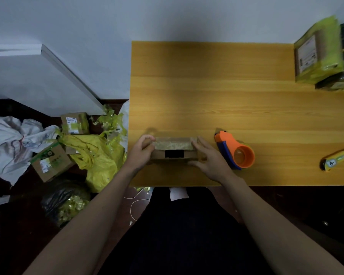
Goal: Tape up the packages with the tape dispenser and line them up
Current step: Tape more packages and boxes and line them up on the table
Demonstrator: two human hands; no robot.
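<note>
On the floor at far left lie cardboard boxes [51, 165] and a yellow bag [99, 161]. At the near edge of the bench [226, 86], the left hand [140, 153] and right hand [209, 157] grip opposite ends of a small package [174, 150], fingers curled round it. Just right lies the orange tape dispenser [235, 150]. Taped packages [320, 54] stand at the far right corner.

Bare table [207, 96] behind box [174, 153]; tape dispenser [234, 150] just right
</note>
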